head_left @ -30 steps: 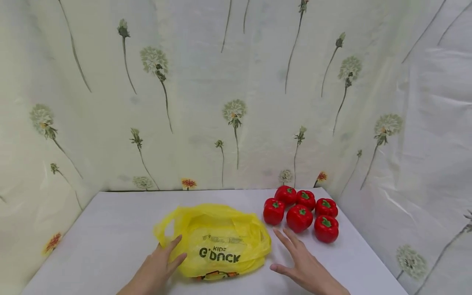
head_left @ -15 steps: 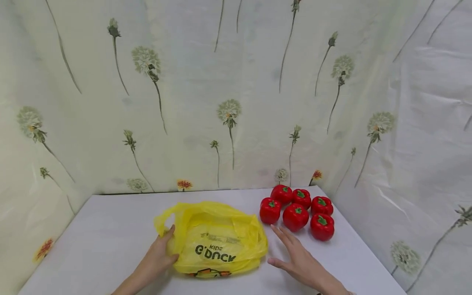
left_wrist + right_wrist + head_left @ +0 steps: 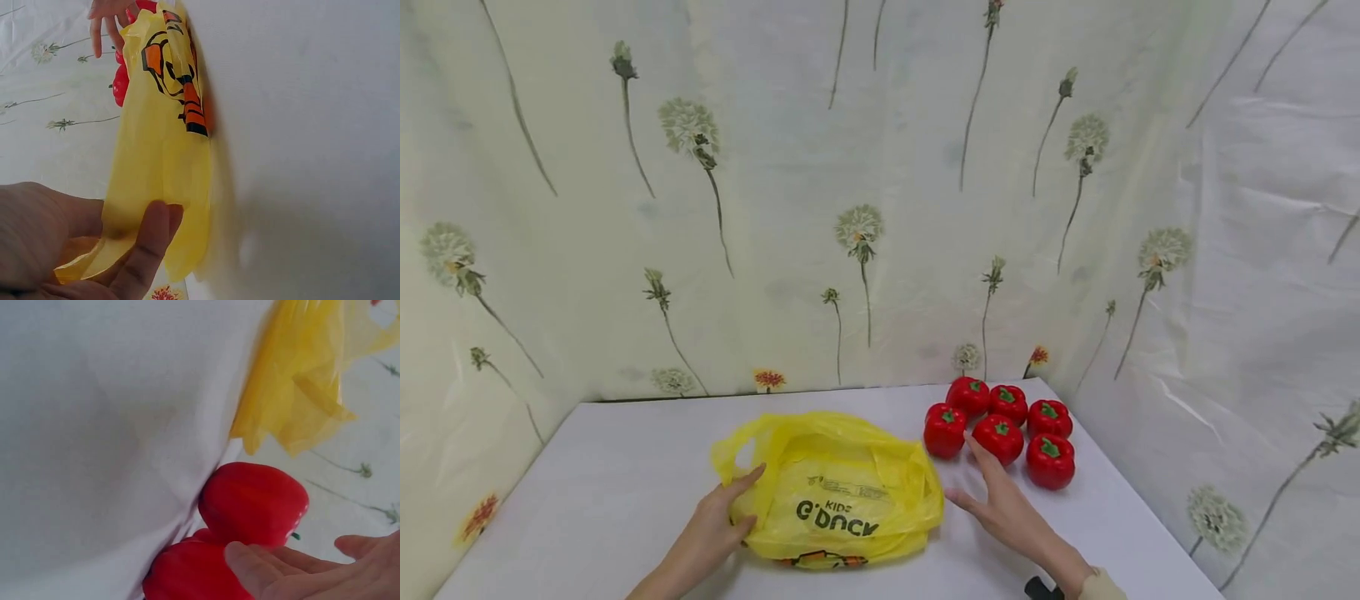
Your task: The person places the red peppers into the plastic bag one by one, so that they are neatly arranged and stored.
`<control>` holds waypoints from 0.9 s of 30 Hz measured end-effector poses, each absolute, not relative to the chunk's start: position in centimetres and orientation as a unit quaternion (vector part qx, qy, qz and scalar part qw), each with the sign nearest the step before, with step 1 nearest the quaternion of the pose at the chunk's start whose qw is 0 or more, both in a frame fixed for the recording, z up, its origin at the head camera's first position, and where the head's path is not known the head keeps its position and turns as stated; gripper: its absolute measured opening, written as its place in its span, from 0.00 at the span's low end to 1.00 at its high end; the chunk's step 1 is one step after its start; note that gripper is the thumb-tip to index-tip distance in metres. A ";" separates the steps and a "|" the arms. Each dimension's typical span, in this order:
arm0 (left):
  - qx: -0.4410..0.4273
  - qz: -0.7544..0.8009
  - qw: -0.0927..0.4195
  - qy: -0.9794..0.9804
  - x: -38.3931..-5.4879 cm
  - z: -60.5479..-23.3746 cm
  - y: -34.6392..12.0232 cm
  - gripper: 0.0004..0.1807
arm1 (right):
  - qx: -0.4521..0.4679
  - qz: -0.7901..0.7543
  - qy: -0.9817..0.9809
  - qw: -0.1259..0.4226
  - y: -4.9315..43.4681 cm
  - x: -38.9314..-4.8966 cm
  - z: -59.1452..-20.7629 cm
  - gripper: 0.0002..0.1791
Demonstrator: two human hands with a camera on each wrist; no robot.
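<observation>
Yellow plastic bag: my left fingers are pinching its side, right fingers spread by six red peppers at its 2 o'clock, none visibly bagged.

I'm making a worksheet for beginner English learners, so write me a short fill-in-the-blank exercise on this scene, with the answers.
The left hand holds a plastic bag whose colour is ____.
The peppers in the cluster number ____.
The hand nearer the peppers is the person's ____ one.
The stems on the peppers are coloured ____.

Missing words: yellow; six; right; green.
</observation>
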State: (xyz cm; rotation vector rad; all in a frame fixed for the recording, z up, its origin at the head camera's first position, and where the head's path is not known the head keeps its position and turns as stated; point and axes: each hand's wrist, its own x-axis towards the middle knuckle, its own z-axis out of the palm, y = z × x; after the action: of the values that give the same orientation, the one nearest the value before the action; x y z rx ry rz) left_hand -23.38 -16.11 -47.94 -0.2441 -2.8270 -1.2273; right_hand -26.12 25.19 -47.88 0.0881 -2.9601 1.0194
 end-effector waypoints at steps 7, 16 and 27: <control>-0.093 -0.380 0.021 -0.920 -23.5 -47.8 -16.6 0.36 | 0.030 0.354 -0.935 0.015 24.7 -27.7 -47.9 0.55; -0.108 -0.374 0.049 -0.920 -23.6 -47.6 -16.9 0.44 | 0.010 0.346 -0.938 0.032 24.2 -29.0 -47.4 0.58; -0.098 -0.364 0.067 -0.924 -23.7 -47.4 -17.3 0.43 | -0.006 0.371 -0.928 0.034 24.1 -30.3 -48.5 0.65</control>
State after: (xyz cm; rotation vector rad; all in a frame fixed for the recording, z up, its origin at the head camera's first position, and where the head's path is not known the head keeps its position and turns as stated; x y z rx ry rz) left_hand -23.68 -17.27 -47.39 -0.2960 -2.7844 -1.0964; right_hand -30.33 24.08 -48.51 -0.0190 -2.8547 1.1398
